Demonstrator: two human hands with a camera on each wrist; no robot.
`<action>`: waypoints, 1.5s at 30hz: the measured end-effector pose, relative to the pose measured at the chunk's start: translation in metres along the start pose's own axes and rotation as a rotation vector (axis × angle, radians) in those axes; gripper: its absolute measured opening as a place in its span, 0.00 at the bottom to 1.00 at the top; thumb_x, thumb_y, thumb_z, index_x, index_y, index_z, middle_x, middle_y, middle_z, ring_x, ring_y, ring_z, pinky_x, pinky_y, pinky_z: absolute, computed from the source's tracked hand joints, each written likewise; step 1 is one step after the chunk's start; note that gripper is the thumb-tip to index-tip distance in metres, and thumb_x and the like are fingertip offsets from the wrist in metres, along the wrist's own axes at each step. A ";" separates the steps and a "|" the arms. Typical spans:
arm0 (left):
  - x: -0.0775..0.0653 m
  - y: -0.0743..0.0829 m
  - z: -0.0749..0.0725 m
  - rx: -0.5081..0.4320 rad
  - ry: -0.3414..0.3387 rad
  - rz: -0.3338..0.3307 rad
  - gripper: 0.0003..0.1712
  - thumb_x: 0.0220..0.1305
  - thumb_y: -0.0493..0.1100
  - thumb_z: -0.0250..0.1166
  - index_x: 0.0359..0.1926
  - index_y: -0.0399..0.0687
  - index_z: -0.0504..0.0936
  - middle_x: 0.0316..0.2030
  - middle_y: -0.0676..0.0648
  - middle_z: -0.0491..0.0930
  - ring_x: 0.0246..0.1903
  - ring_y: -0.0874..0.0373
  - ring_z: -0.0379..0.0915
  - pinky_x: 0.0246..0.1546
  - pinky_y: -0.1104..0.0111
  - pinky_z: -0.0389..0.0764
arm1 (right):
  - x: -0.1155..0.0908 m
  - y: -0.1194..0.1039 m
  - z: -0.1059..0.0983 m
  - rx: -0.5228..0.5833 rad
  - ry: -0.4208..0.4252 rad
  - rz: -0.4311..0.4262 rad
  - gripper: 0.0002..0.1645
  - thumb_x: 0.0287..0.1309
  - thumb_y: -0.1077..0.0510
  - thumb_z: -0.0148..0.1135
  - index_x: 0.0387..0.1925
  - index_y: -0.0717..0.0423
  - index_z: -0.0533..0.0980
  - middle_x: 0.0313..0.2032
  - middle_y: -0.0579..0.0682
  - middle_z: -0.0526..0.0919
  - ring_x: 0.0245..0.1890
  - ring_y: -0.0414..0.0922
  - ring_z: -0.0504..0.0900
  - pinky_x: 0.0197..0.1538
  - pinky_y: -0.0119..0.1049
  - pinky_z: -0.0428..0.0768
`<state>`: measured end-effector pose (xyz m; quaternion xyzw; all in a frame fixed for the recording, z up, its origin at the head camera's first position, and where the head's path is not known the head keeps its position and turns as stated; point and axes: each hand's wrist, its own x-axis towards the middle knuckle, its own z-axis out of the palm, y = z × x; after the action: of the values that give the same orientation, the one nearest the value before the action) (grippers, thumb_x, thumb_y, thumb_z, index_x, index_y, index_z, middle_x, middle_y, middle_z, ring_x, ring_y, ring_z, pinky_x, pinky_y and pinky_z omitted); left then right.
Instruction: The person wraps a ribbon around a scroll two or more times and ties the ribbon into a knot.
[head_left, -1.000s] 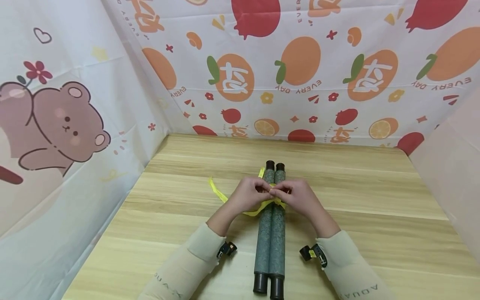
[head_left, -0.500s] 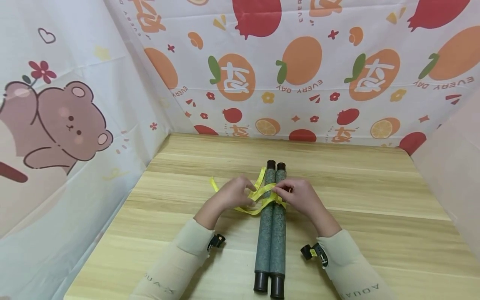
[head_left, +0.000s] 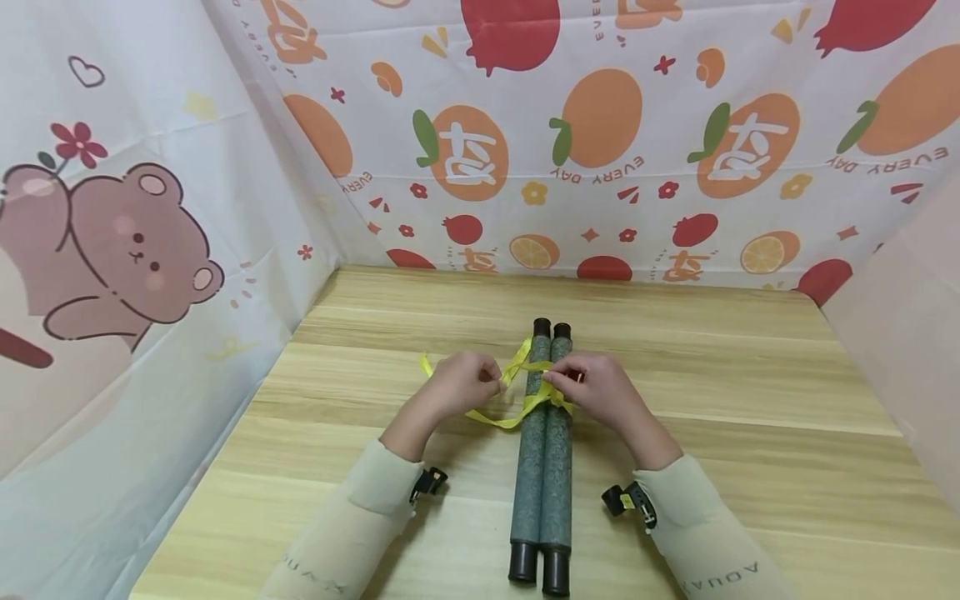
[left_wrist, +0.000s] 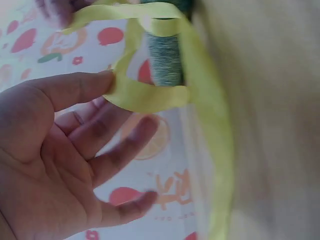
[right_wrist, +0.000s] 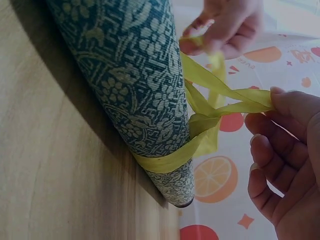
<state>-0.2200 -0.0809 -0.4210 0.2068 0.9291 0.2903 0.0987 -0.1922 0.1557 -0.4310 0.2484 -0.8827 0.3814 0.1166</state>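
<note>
Two patterned green scroll rolls (head_left: 531,475) with dark end knobs lie side by side on the table, and a yellow ribbon (right_wrist: 165,162) circles them. My left hand (head_left: 461,383) is just left of the rolls, pinching part of the ribbon between thumb and index finger; in the left wrist view that hand (left_wrist: 65,145) has its other fingers spread loosely. On the other side my right hand (head_left: 596,387) pinches a folded loop of ribbon above the rolls. The right wrist view shows this loop between the right hand's (right_wrist: 285,150) thumb and index finger. A loose ribbon tail hangs in the left wrist view.
The wood-grain table (head_left: 735,375) spreads out around the rolls. Behind it hangs a fruit-printed cloth (head_left: 600,208), and a bear-printed cloth (head_left: 150,250) hangs at the left. Small cameras are strapped at both wrists, such as the right wrist camera (head_left: 628,504).
The left hand has moved left, away from the right hand, let its fingers part, then closed thumb and finger on the ribbon. The right hand has kept its pinch almost in place.
</note>
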 end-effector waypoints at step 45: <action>-0.014 0.041 0.008 -0.178 0.058 0.138 0.05 0.58 0.48 0.66 0.31 0.53 0.82 0.24 0.53 0.80 0.21 0.62 0.72 0.20 0.68 0.75 | 0.002 -0.005 -0.003 0.021 -0.035 -0.009 0.06 0.56 0.51 0.65 0.28 0.46 0.83 0.23 0.40 0.78 0.22 0.36 0.71 0.24 0.34 0.75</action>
<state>-0.1918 -0.0524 -0.4030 0.2525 0.8856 0.3835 0.0696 -0.1912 0.1540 -0.4249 0.2600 -0.8795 0.3859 0.1001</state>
